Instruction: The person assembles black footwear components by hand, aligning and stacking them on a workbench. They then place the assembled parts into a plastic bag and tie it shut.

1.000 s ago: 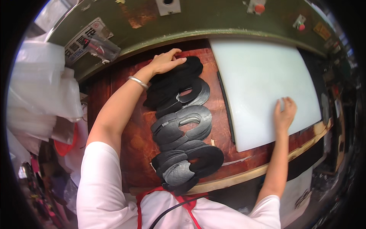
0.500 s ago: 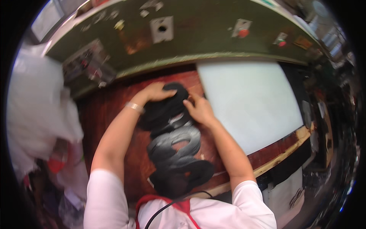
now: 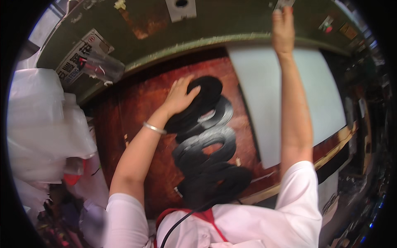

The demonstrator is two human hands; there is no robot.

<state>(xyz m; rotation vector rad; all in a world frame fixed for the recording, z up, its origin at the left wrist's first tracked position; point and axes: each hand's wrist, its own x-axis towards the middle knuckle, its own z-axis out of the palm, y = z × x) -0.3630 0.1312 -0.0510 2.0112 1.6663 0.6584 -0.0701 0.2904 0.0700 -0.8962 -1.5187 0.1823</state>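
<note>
Your black pieces (image 3: pixel 211 89) lie in overlapping piles on the red-brown board (image 3: pixel 159 177), in a column running from near your body toward the machine (image 3: pixel 231 20); some are ring-shaped with open centres. Your left hand (image 3: pixel 182 98) rests on the farthest pile, thumb on its top and spread apart from the fingers. Your right hand (image 3: pixel 283 31) reaches over the white sheet (image 3: pixel 256 91) to the machine's front, fingers straight and slightly apart, at a red button (image 3: pixel 290 9); you can't tell from here whether they touch it.

The board looks worn and patchy, with a pale wooden strip (image 3: pixel 264 193) along its near edge. The machine is green, its paint chipped to brown in one patch. Clear plastic bags (image 3: pixel 45 111) heap up on your left; the room on your right is dark and blurred.

On the machine's left is a white label (image 3: pixel 78 56) with bold dark and blue characters, partly behind a clear holder (image 3: pixel 105 68). A small orange label (image 3: pixel 349 30) sits far right, its marks too small to read.
</note>
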